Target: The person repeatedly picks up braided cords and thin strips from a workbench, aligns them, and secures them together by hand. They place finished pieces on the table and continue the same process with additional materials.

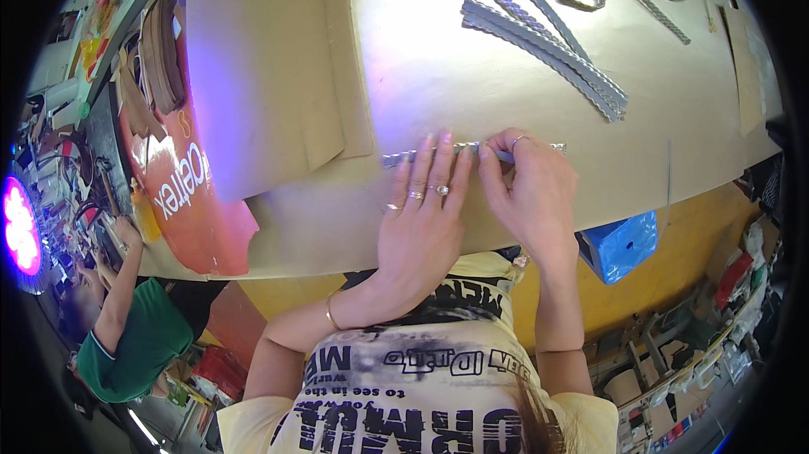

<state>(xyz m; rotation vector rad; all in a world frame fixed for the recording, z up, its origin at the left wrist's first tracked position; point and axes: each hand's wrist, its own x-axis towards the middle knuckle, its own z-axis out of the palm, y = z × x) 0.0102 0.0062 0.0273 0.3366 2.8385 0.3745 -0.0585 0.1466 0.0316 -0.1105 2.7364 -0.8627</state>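
Observation:
A thin silver-grey braided strip (393, 159) lies crosswise on the brown paper-covered table (506, 210) in front of me. My left hand (421, 218) rests flat over its left part, fingers stretched out and pressing it down. Thumb and forefinger of my right hand (533, 189) pinch the strip right of the left fingertips, and its right end shows beyond the knuckles. Part of the strip is hidden under both hands. Farther off lie several similar grey braided strips (548, 54), bundled and slanting to the right.
Large brown sheets (270, 75) cover the left of the table, over an orange-red printed sheet (177, 193). Brown strap-like pieces (160, 58) are heaped beyond. Loose braided cords (653, 3) lie far right. A blue stool (622, 245) stands below the edge. A co-worker in green (139, 340) works at left.

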